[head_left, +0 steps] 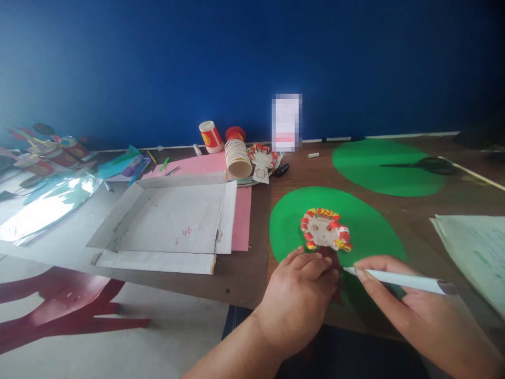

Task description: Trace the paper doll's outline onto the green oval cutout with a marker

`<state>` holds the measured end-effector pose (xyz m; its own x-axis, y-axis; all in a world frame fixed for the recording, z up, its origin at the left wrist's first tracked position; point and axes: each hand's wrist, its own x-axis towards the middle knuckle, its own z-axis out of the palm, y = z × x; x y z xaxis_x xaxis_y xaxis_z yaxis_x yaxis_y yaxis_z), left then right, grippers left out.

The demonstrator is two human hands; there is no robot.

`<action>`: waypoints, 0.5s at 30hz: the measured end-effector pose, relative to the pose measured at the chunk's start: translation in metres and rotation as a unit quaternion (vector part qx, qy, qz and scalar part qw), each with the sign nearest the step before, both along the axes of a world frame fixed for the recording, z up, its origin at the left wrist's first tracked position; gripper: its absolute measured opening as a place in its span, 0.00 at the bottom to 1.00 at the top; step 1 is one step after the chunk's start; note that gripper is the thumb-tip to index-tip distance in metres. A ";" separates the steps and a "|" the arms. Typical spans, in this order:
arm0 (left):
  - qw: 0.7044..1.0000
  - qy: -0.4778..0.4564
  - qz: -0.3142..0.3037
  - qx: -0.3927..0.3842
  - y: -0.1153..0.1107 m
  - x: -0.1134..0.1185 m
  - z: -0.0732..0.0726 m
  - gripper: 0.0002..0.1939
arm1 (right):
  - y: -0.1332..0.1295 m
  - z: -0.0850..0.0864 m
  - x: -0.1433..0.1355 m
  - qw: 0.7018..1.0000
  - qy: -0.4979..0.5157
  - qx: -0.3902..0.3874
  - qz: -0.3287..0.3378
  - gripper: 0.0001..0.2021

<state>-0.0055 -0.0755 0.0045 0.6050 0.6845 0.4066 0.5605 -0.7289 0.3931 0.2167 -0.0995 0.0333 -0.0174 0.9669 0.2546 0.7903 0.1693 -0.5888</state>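
A paper face with curled red and yellow strips (324, 236) lies on a large green paper shape (366, 221). Below the face is a dark brown strip (330, 255), partly hidden by my left hand (302, 289). That hand rests palm down with its fingers lying over the strip and the green paper. My right hand (406, 295) grips a white marker with a dark end (406, 280). The marker's tip points left, close beside the brown strip and my left fingertips. Whether the tip touches the surface is too small to tell.
Left of the hands lies an open white cardboard box (173, 216) over pink paper (243, 226). Paper cups (238, 158), a second paper figure (261, 171) and a black cap (282, 170) sit behind. Scissors (430, 165) rest on another green shape (355, 168); papers (473, 252) lie right.
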 end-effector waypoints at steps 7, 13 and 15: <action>1.000 0.000 -0.005 -0.001 0.000 0.000 -0.002 0.10 | -0.002 0.000 -0.001 1.000 -0.012 0.026 0.010 0.10; 1.000 0.005 -0.009 -0.001 0.000 0.000 -0.001 0.11 | -0.005 0.002 -0.002 1.000 -0.003 0.022 0.003 0.10; 1.000 0.012 -0.009 -0.008 0.000 0.000 0.000 0.11 | -0.005 0.002 -0.002 1.000 0.002 0.007 -0.006 0.11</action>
<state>-0.0050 -0.0750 0.0048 0.6271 0.6792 0.3814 0.5563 -0.7332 0.3911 0.2149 -0.1048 0.0349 -0.0052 0.9636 0.2673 0.7897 0.1680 -0.5901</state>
